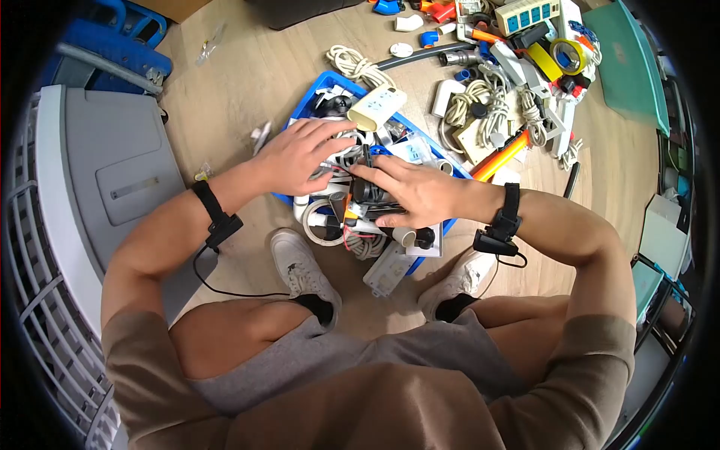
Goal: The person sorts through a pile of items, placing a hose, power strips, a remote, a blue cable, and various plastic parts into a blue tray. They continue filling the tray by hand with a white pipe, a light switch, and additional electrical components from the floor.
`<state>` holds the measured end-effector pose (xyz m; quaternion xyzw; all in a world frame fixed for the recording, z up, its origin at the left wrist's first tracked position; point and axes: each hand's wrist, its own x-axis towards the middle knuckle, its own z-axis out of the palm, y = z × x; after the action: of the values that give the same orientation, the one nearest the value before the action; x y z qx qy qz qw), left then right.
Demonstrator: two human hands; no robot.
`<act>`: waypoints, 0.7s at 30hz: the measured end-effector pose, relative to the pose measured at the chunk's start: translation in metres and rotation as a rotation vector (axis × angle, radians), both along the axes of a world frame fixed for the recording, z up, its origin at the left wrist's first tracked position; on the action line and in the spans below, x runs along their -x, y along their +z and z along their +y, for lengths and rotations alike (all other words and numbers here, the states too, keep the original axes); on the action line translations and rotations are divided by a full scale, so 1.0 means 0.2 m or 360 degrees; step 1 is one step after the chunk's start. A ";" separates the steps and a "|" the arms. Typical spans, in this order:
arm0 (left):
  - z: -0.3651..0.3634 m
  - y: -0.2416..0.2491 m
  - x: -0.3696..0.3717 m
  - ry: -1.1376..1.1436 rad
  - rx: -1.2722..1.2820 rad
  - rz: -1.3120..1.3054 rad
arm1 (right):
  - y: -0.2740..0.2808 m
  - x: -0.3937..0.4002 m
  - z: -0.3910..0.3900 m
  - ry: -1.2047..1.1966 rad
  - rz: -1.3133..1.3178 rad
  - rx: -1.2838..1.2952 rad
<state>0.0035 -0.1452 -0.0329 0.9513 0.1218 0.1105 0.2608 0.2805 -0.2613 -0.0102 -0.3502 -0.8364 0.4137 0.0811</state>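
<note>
A blue plastic basket (306,100) stands on the floor between my feet, heaped with cables, pipe pieces and small electrical parts. My left hand (300,155) is over its left side, fingers spread and fingertips near white coiled cable. From the right, my right hand (416,187) reaches across the heap, with thumb and fingers apart. Its fingertips touch a black bundle (367,192), whose kind I cannot make out. Above the hands lies a cream power strip (377,107). A roll of white tape (319,223) and a white power strip (390,270) are at the near side.
Beyond the basket, cables, an orange tube (504,157), yellow tape (568,56) and a cream socket strip (527,15) lie piled on the floor. A grey box (124,157) stands left, a teal bin (628,64) right. My shoes (304,266) flank the basket. Wires hang from both wristbands.
</note>
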 end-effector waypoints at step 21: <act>0.31 -0.70 0.75 0.1276 0.0564 0.1229 | 0.09 0.08 0.23 -0.0636 0.0466 -0.0257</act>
<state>-0.1464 -0.0822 -0.1724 0.7442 0.5751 -0.1763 0.2904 0.2646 -0.2159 0.0074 -0.4372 -0.7603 0.3677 0.3092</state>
